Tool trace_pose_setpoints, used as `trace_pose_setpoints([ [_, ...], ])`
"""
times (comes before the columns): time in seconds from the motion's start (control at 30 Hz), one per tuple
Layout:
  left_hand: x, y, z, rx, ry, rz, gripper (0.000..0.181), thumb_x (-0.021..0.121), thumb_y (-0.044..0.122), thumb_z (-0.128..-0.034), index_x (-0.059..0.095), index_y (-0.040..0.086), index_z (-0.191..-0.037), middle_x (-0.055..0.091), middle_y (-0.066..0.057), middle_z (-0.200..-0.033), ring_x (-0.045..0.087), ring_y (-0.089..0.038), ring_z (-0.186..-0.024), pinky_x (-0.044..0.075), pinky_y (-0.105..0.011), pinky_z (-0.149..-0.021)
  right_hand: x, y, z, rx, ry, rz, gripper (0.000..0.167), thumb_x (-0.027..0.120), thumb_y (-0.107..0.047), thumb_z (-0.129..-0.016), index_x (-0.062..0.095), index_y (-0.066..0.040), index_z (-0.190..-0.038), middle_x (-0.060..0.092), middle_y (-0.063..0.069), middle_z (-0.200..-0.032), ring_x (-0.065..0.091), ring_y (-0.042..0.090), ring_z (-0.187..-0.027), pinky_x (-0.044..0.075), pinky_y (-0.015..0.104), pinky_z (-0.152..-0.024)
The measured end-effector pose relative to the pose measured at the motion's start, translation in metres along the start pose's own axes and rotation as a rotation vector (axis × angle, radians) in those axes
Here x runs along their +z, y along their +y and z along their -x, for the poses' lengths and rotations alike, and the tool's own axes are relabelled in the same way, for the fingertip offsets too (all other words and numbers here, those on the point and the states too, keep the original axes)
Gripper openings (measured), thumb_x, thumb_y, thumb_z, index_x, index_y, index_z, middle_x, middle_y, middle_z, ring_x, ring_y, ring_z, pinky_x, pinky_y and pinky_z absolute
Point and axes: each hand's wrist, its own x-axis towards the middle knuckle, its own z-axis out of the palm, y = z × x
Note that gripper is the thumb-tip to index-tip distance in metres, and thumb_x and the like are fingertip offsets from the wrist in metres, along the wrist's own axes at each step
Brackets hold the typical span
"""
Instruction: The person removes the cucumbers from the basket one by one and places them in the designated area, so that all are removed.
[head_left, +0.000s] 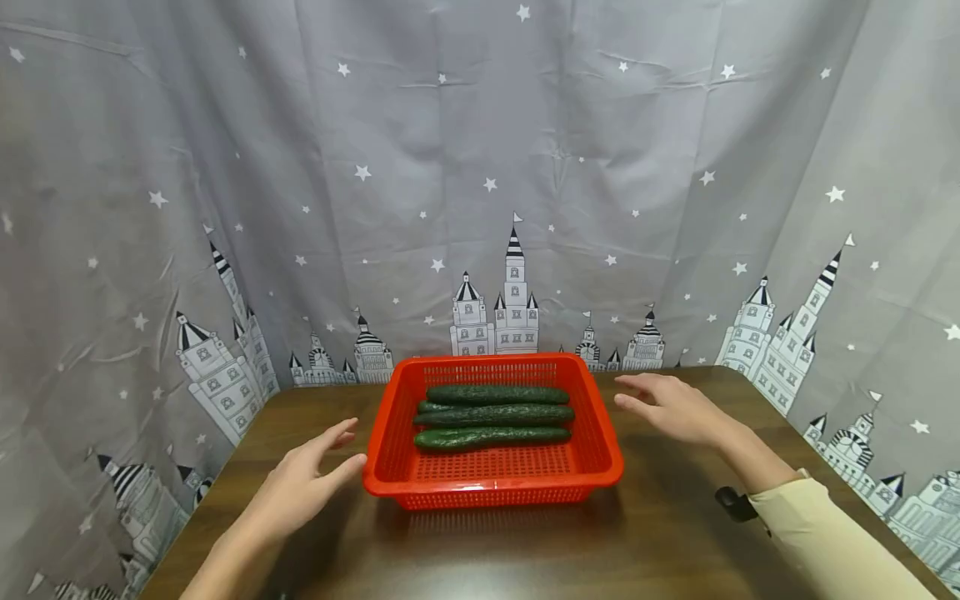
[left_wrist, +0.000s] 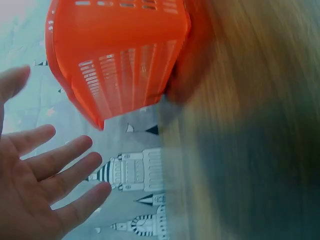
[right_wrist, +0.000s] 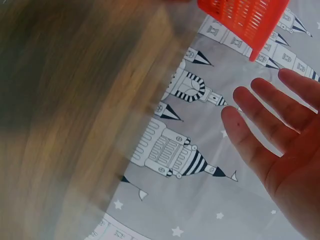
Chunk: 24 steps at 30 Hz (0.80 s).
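A red plastic basket stands on the brown table, and several dark green cucumbers lie side by side in it. The left hand is beside the basket's left rim, fingers spread and relaxed, holding nothing. On the other side, a small gap away from the rim, the right hand hovers with its fingers extended and nothing in it. The left wrist view has the left palm near the basket's side. In the right wrist view the right hand appears below the basket's corner.
Behind the table hangs a grey curtain printed with stars and castles; it also runs along both sides. A black object shows at the right wrist by the pale sleeve.
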Motion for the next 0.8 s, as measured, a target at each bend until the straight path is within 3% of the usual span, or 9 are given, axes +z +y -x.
trace_pose_setpoints([
  [0.1,0.005,0.001,0.003,-0.004,0.019,0.118,0.054,0.065,0.041,-0.0976,0.052,0.018,-0.145,0.068,-0.009,-0.127,0.064,-0.032,-0.117,0.054,-0.043,-0.089,0.004,0.000,-0.004,-0.016,0.009,-0.050,0.052,0.059,-0.050,-0.099,0.063,-0.014,-0.136,0.074,-0.004,-0.104,0.069,0.012,-0.094,0.055,0.042,-0.083],
  [0.23,0.012,0.001,0.003,-0.017,0.017,0.224,0.048,0.067,0.032,-0.0973,0.055,0.017,-0.141,0.069,-0.010,-0.124,0.066,-0.028,-0.112,0.054,-0.031,-0.084,0.006,0.000,-0.010,-0.027,0.028,-0.111,0.050,0.061,-0.046,-0.099,0.064,-0.011,-0.134,0.074,-0.004,-0.102,0.068,0.011,-0.093,0.055,0.037,-0.081],
  [0.43,0.021,0.002,-0.001,-0.013,0.003,0.343,0.047,0.066,0.030,-0.0985,0.054,0.013,-0.141,0.067,-0.012,-0.127,0.065,-0.023,-0.109,0.055,-0.031,-0.082,0.003,-0.004,-0.018,-0.049,0.060,-0.201,0.043,0.061,-0.038,-0.100,0.065,-0.009,-0.132,0.073,0.007,-0.115,0.069,0.021,-0.101,0.056,0.043,-0.087],
  [0.63,0.032,-0.008,0.002,0.018,-0.039,0.657,0.043,0.058,0.013,-0.1022,0.049,-0.002,-0.142,0.058,-0.029,-0.132,0.066,-0.009,-0.105,0.060,-0.034,-0.080,0.004,-0.009,-0.022,-0.032,0.030,-0.248,0.041,0.061,-0.037,-0.101,0.065,-0.011,-0.133,0.070,0.009,-0.125,0.068,0.023,-0.109,0.055,0.046,-0.093],
  [0.8,0.042,-0.012,0.007,0.006,-0.056,0.739,0.042,0.058,0.011,-0.1019,0.049,-0.004,-0.141,0.061,-0.022,-0.128,0.067,-0.010,-0.100,0.061,-0.035,-0.079,0.005,-0.012,-0.026,-0.023,0.020,-0.279,0.043,0.061,-0.035,-0.101,0.063,-0.009,-0.135,0.068,0.011,-0.128,0.067,0.026,-0.113,0.054,0.049,-0.096],
])
